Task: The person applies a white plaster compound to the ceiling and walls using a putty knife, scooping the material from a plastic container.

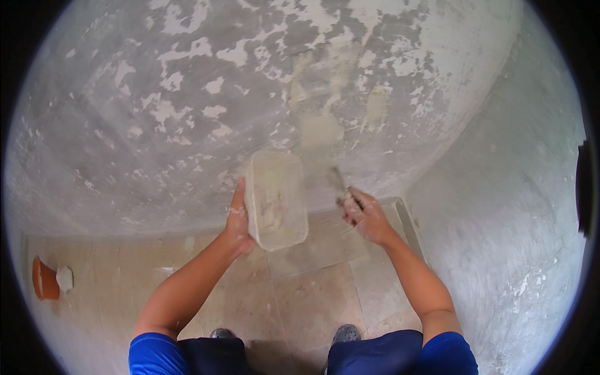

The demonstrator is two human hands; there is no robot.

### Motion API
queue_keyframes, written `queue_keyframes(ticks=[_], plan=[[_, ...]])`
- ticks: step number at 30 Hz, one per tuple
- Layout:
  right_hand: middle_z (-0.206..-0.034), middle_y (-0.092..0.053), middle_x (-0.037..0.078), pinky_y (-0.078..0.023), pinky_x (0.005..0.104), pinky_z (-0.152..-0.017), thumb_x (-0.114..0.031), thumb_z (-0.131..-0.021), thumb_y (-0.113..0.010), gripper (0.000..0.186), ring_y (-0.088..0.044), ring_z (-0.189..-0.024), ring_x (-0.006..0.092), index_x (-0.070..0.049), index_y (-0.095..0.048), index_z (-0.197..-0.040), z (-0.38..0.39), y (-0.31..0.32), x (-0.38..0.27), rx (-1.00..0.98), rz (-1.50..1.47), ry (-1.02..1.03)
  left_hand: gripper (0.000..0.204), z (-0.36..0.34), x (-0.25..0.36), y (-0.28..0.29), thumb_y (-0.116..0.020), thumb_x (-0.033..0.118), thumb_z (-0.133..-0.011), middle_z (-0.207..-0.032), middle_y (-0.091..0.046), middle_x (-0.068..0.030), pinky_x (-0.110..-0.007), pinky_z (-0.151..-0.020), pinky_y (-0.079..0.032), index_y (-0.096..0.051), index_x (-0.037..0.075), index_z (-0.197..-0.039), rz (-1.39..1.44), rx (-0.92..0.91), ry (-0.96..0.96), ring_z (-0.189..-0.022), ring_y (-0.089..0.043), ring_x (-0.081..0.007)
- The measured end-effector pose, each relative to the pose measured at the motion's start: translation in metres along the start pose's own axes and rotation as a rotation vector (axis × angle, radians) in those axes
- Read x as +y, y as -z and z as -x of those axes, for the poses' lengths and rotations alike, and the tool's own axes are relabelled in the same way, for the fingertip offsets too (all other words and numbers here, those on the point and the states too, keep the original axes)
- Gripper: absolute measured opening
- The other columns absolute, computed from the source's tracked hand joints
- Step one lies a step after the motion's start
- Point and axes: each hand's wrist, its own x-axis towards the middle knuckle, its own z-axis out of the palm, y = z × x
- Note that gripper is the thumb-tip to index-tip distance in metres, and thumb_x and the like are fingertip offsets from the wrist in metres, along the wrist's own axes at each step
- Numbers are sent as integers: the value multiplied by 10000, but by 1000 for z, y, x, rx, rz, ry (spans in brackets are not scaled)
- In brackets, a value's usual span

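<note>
My left hand (239, 219) grips a translucent rectangular plastic tub (278, 203) by its left side, thumb up along the wall. Pale, greenish-cream filler is smeared over the inside of the tub. To the right of it, my right hand (364, 217) is closed round the handle of a small putty knife (338, 179), whose blade points up toward the wall and is slightly blurred. Just above the tub and knife, damp-looking filler (320, 130) covers a patch of the grey wall (206, 144). Whether the blade touches the wall I cannot tell.
An orange-brown bucket (45, 279) stands on the tiled floor (319, 294) at the far left, with a whitish piece (64, 278) beside it. A second grey wall (500, 237) rises on the right, with a dark object (585, 187) at its edge. My shoes (345, 334) are below.
</note>
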Motion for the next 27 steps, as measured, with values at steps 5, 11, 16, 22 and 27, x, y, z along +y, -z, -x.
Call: queue_keyframes(ticks=[5, 11, 16, 22, 27], plan=[[-868, -624, 149, -481, 399, -694, -246, -933, -756, 257, -544, -758, 337, -35, -665, -1050, 0, -25, 14, -110, 250, 462, 946, 1, 2, -26, -447, 828, -930, -1369, -593, -136, -468, -1040, -533, -436, 104, -1539, -43, -46, -13, -1206, -621, -274], [-915, -645, 125, -497, 444, -676, -245, -818, -824, 399, -624, -794, 346, -36, -690, -1129, 0, -10, 16, 53, 590, 762, 997, 11, 15, -37, -393, 856, -926, -1424, -544, -137, -450, -1068, -511, -372, 98, -1574, -191, -94, -116, -1274, -576, -277], [-871, -620, 115, -486, 427, -657, -260, -818, -827, 422, -606, -760, 329, -36, -684, -1146, 5, -1, 26, 18, 628, 734, 989, 11, 17, -31, -382, 859, -926, -1442, -531, -136, -467, -1053, -519, -367, 122, -1584, -222, -89, -90, -1292, -566, -286], [-891, -623, 113, -487, 431, -669, -261, -828, -822, 404, -611, -774, 324, -50, -688, -1145, 10, 7, 14, 73, 658, 727, 1005, 4, 10, -27, -383, 867, -920, -1493, -502, -151, -464, -1056, -513, -348, 129, -1602, -188, -91, -30, -1312, -555, -289], [-920, -636, 111, -491, 432, -699, -253, -811, -833, 402, -619, -809, 328, -57, -701, -1137, 9, 4, -4, 93, 748, 670, 981, 11, 6, -44, -397, 849, -928, -1490, -506, -161, -483, -1067, -525, -370, 120, -1585, -191, -150, -16, -1315, -569, -297]])
